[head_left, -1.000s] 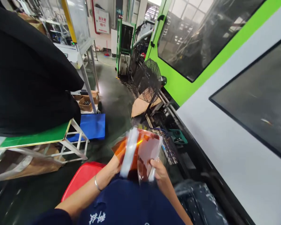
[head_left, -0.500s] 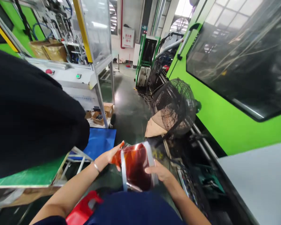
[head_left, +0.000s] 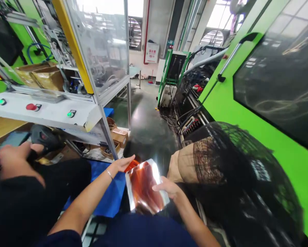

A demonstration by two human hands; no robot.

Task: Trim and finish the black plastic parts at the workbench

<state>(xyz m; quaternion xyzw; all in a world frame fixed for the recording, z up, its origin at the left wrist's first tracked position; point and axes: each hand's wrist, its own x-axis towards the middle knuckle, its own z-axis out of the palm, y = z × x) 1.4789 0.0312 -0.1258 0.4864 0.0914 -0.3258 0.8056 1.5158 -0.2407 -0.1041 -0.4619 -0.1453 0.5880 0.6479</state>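
A glossy reddish film packet (head_left: 145, 187) is held before the dark-blue shirt (head_left: 143, 230), its right side clamped by the right hand (head_left: 169, 188), thumb uppermost, while the left hand (head_left: 121, 164) is placed against an orange sheet (head_left: 131, 166), its finger closure being indeterminable.

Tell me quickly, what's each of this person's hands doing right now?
Left hand: at the orange sheet; whether its grip is closed can't be told.
Right hand: closed on the shiny reddish sheet.

Film sheets (head_left: 144, 189) between hands (head_left: 121, 164) (head_left: 168, 187); fan (head_left: 243, 168) right; co-worker (head_left: 66, 180) left; boxes (head_left: 120, 137) under workbench (head_left: 49, 115), ahead left.
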